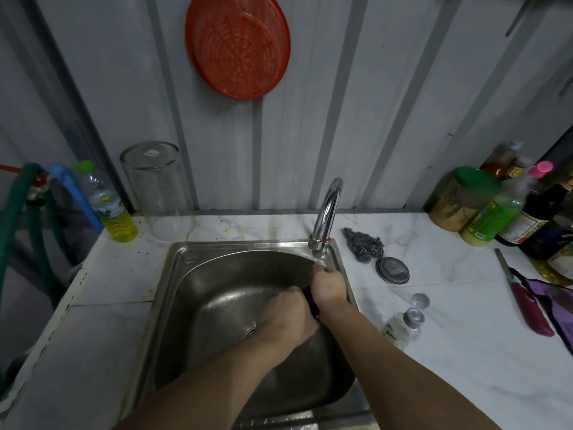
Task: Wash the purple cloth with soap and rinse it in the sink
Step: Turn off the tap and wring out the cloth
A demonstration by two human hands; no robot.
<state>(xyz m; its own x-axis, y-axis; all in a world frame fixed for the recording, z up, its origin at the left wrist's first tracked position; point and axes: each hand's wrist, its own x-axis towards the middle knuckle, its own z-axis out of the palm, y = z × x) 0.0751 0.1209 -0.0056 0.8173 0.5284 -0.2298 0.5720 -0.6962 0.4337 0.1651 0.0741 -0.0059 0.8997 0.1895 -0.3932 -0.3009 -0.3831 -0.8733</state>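
Both my hands are down in the steel sink (pixel 192 274), pressed together on the purple cloth (pixel 311 301). Only a dark purple strip of the cloth shows between them; the rest is hidden in my grip. My left hand (pixel 286 318) is closed on its near end. Closed on the far end, my right hand (pixel 327 283) sits close under the chrome tap (pixel 327 209) at the sink's right rim. I cannot tell whether water is running. A small clear soap bottle (pixel 400 327) with a silver cap lies on its side on the counter right of the sink.
A steel scourer (pixel 364 243) and a round metal lid (pixel 392 270) lie right of the tap. Bottles and jars crowd the back right corner (pixel 496 206). A red-handled lighter (pixel 527 302) and purple fabric (pixel 555 299) lie at far right. A glass jar (pixel 158 187) and yellow bottle (pixel 114 209) stand left.
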